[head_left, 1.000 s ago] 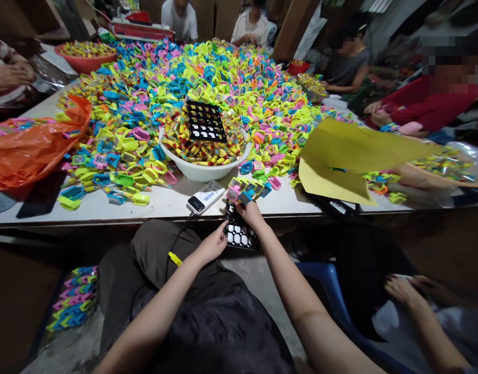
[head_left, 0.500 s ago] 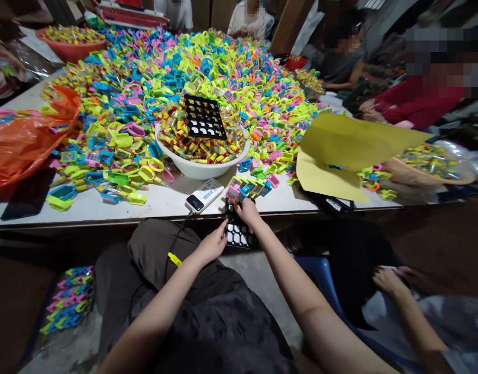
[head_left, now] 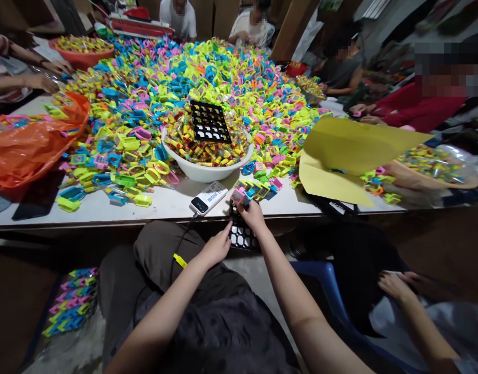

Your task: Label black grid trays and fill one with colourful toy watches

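Right hand (head_left: 253,215) pinched a small pink piece (head_left: 237,196) just above the black grid tray (head_left: 241,236); left hand (head_left: 216,248), nearer, gripped the tray's left edge.

Bright overhead light, dim bowed edges, perhaps slight blur.

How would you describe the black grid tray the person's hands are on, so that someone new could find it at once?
Start at the white basin of small wrapped pieces near the table's front edge, then drop past the power bank to the person's lap. The black grid tray sits there between the left hand and right hand. Another black grid lies on the basin; this one sits below the table edge.
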